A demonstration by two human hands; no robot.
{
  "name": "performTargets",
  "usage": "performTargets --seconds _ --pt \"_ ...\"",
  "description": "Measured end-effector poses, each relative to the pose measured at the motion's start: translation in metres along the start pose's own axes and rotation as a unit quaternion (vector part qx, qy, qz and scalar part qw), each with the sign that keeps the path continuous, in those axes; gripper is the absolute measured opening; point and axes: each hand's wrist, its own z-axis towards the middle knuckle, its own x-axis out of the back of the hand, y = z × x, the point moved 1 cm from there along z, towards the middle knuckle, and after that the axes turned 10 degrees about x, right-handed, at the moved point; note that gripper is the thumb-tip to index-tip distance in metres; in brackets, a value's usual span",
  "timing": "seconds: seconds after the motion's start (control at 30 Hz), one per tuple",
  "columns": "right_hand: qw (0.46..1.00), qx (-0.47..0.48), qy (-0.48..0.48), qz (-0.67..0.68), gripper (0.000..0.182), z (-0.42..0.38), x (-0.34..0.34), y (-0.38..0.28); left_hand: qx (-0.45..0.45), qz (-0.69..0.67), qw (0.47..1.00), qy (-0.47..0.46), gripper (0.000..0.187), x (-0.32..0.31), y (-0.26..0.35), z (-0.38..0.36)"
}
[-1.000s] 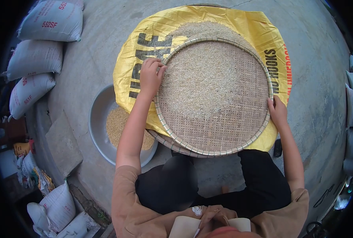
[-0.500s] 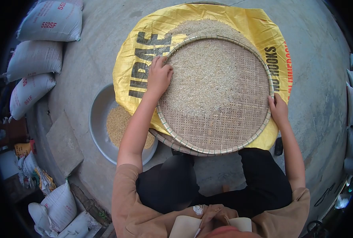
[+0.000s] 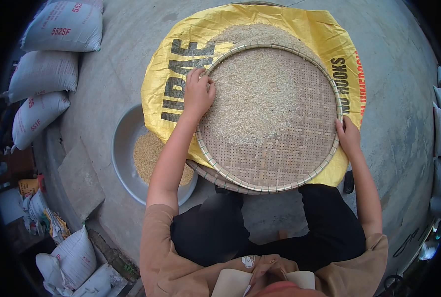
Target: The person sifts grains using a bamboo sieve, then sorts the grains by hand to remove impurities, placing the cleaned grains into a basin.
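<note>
A round woven bamboo winnowing tray (image 3: 307,148) lies in front of me, with pale grain (image 3: 255,99) spread over its middle and upper left. My left hand (image 3: 199,94) is at the tray's left rim, fingers loosely curled over it and slightly apart. At the right rim, my right hand (image 3: 348,136) grips the edge with the thumb on top; its other fingers are partly hidden. Under the tray is a yellow printed sack (image 3: 176,54), with more grain (image 3: 265,33) heaped on it beyond the far rim. Part of another woven tray (image 3: 205,173) shows beneath.
A metal basin (image 3: 124,171) holding golden grain (image 3: 148,153) stands left, partly behind my left forearm. Filled white sacks (image 3: 64,27) are stacked at the far left, another sack (image 3: 77,257) at lower left. Concrete floor (image 3: 116,59) surrounds the trays. My knees are close to the near rim.
The fingers of my left hand have shifted slightly at the rim and spread a little. The tray, the grain and my right hand look almost the same.
</note>
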Motion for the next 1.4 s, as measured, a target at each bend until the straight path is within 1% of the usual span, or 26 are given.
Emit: performTargets --seconds 0.1,0.27,0.5,0.57,0.8,0.9,0.97,1.1,1.27,1.4 --pt "1.0 0.001 0.002 -0.003 0.036 0.0 -0.001 0.002 0.012 -0.012 1.0 0.003 0.009 -0.001 -0.003 0.002" --pt "1.0 0.0 -0.003 -0.004 0.036 0.0 0.001 0.001 0.002 0.016 1.0 0.001 0.01 -0.006 -0.007 0.006" --pt "1.0 0.002 0.0 0.003 0.034 0.0 0.003 -0.001 -0.003 0.004 1.0 0.002 0.011 -0.005 -0.008 0.008" --pt "1.0 0.004 -0.002 0.008 0.034 -0.001 0.003 -0.003 -0.006 0.02 1.0 -0.017 0.012 -0.004 -0.008 0.007" --pt "1.0 0.004 0.002 -0.002 0.034 -0.001 0.003 -0.001 -0.005 0.032 0.999 -0.023 0.011 -0.008 -0.008 0.008" --pt "1.0 0.002 0.0 -0.001 0.034 -0.001 0.002 0.0 -0.014 0.007 1.0 -0.007 0.009 -0.008 -0.009 0.008" --pt "1.0 0.003 0.002 0.001 0.035 -0.001 0.003 0.0 0.002 -0.022 1.0 0.01 0.008 -0.007 -0.009 0.008" --pt "1.0 0.0 0.0 -0.003 0.034 -0.001 0.003 -0.002 0.003 -0.021 0.999 0.025 0.007 -0.005 -0.007 0.01" --pt "1.0 0.002 -0.001 -0.005 0.034 -0.001 0.005 -0.002 -0.048 0.021 0.999 0.013 0.009 -0.009 -0.004 0.01" --pt "1.0 0.001 -0.001 -0.001 0.034 -0.001 0.003 0.0 -0.043 0.032 0.998 0.016 0.009 -0.011 -0.005 0.009"
